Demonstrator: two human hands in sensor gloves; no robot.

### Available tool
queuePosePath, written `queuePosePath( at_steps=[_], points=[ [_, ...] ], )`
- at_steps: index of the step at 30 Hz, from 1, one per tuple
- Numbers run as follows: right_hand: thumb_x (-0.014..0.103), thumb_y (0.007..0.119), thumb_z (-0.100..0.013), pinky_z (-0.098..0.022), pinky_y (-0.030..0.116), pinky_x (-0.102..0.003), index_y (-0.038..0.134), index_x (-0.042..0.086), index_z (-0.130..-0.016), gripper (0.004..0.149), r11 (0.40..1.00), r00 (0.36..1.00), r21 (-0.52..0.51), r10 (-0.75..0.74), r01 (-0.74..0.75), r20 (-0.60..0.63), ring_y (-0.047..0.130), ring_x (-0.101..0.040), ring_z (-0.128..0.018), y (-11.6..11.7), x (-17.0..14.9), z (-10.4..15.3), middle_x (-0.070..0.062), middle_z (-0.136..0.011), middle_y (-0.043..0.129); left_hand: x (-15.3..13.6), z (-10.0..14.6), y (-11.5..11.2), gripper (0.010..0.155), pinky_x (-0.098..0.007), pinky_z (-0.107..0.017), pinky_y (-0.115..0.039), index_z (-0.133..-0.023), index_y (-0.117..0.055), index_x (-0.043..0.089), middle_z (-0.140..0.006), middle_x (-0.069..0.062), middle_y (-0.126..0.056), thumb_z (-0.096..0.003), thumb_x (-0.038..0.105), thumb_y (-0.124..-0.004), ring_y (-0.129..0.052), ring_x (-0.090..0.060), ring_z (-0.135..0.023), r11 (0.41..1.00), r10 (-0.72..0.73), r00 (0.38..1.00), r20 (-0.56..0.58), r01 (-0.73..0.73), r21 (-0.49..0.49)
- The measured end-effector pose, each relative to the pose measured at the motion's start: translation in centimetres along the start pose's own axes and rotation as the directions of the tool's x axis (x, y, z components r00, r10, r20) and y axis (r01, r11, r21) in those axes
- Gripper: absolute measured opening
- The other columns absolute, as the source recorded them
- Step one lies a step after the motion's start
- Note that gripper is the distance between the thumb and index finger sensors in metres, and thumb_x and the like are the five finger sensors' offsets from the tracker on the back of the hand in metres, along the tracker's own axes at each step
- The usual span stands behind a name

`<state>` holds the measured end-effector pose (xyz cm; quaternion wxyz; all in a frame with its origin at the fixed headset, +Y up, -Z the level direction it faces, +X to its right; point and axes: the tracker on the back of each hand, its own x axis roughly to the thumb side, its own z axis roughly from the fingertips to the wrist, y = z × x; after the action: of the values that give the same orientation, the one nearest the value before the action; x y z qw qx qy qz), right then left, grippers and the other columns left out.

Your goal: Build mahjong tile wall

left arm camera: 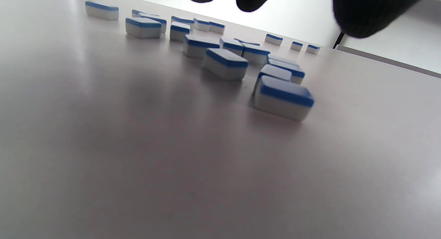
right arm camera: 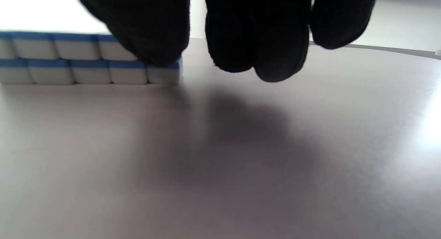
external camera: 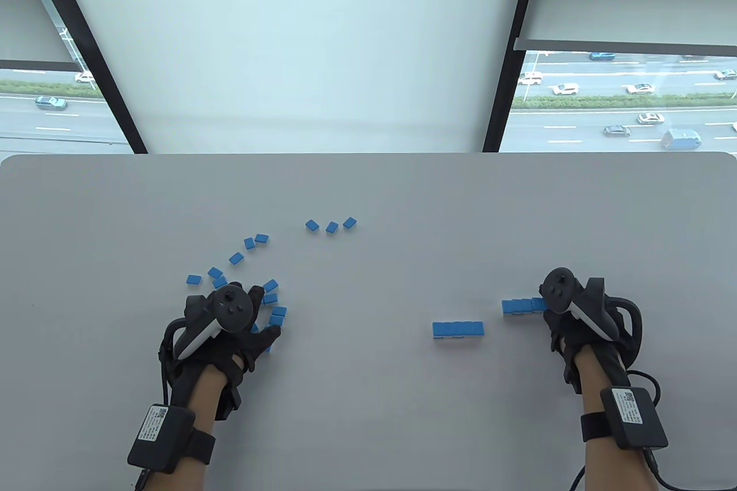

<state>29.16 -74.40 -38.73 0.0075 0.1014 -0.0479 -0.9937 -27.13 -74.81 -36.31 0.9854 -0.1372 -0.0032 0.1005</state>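
On the table (external camera: 368,410), right hand (external camera: 567,312) fingertip on the 2-tier wall (right arm camera: 86,59), left hand (external camera: 230,324) relaxed.

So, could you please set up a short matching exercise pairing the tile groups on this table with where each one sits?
Things:
1. two-layer tile stack
2. free-standing tile row
3. three far tiles
4. loose tile cluster

Places:
A. around the left hand
B. farthest from the person, near table middle
C. touched by the right hand
D. between both hands, untouched

Pairs: 1-C, 2-D, 3-B, 4-A
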Motion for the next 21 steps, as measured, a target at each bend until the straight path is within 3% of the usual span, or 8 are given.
queuePosePath(
  at_steps=[11, 17, 21],
  points=[
    [0.042, 0.081, -0.041, -0.06, 0.073, -0.054, 0.061, 0.032, -0.097, 0.06, 0.998, 0.998, -0.02, -0.066, 0.065, -0.016, 0.092, -0.034, -0.07, -0.5, -0.5, 0.4, -0.002, -0.091, 0.079, 0.0, -0.1, -0.1, 0.085, -0.075, -0.069, -0.026, -0.112, -0.039, 0.035, -0.121, -0.005, -0.031, -0.0406, 0.07, -0.066, -0.031, -0.046, -0.108, 1.0, -0.002, 1.0, 0.0, 0.002, -0.005],
    [0.044, 0.075, -0.042, -0.059, 0.073, -0.055, 0.066, 0.028, -0.096, 0.057, 0.98, 0.982, -0.068, -0.187, 0.186, -0.01, 0.091, -0.036, -0.076, -2.5, -0.8, 1.8, -0.005, -0.093, 0.08, 0.1, -0.2, 0.1, 0.084, -0.075, -0.069, -0.026, -0.112, -0.039, 0.035, -0.121, -0.005, -0.031, -0.0405, 0.07, -0.066, -0.032, -0.045, -0.109, 1.0, -0.003, 1.0, 0.007, 0.003, -0.001],
    [0.046, 0.07, -0.044, -0.063, 0.068, -0.057, 0.066, 0.027, -0.097, 0.057, 0.98, 0.983, -0.082, -0.184, 0.184, 0.005, 0.088, -0.037, -0.082, -3.9, -0.2, 2.9, -0.005, -0.096, 0.077, 0.0, -0.1, 0.5, 0.085, -0.075, -0.069, -0.026, -0.112, -0.039, 0.035, -0.121, -0.005, -0.031, -0.0404, 0.07, -0.067, -0.032, -0.045, -0.109, 1.0, 0.019, 1.0, 0.013, -0.019, 0.016]
  ],
)
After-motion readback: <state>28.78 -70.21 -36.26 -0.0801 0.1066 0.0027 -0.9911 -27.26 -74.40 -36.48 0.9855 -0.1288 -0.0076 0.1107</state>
